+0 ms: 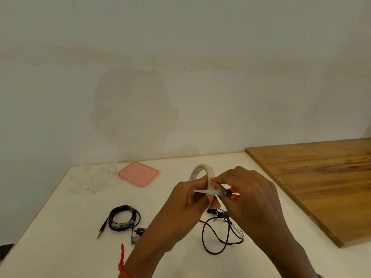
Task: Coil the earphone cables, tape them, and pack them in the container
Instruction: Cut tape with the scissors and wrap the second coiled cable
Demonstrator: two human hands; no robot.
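**Holding tape and scissors above the loose earphones**

Gripping the roll of pale beige tape (202,165) upright on its edge, the left hand (188,199) has its fingers curled round the lower part of the ring, lifted clear of the white table (60,227). The right hand (251,189) is closed as well. It holds the steel scissors with red handles (209,192), and its fingertips meet the outer face of the roll at the near right side. The scissor blades point to the person's left and cross in front of the roll. Whether a strip of tape is pinched free cannot be made out.

Directly beneath the hands lies the loose black earphone set (218,213), its cable sprawled in open loops on the table. Well to its left sits the coiled black earphone set (123,225), wound into a tight ring with a clear band round one side, its plug and earbuds trailing out.

The clear plastic container (94,177) stands at the far left of the table, near the wall, faint and hard to outline. Just to its right rests the flat square pink lid (139,174). A brown wooden board (321,181) covers the table's right side. A red thread band (121,263) circles the left wrist.
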